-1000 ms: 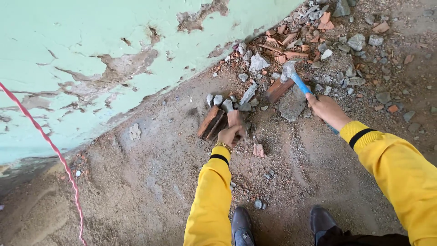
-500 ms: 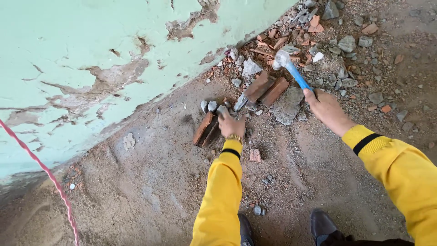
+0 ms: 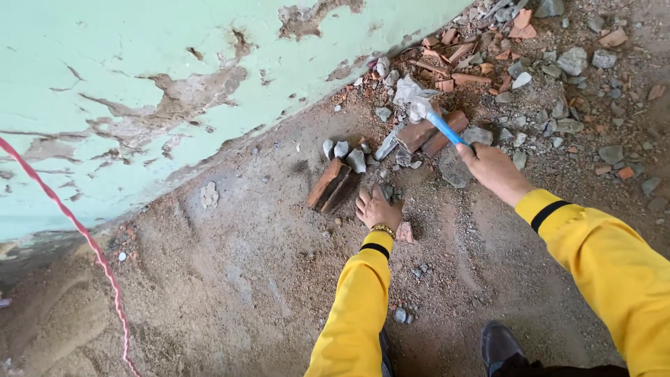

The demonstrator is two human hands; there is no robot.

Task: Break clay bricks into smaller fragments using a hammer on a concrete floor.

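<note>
Hammer (image 3: 427,114) looks head-heavy and rigid, head down on the bricks (image 3: 434,132) by the wall, right hand (image 3: 492,167) clenched low on its blue handle, where grip suits; left hand (image 3: 377,207) fingers curled on rubble.

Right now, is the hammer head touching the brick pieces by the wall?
Cannot tell. In the head view the hammer head overlaps the top of the brick pieces, but looking down from above hides any gap. The right hand grips the blue handle.
</note>
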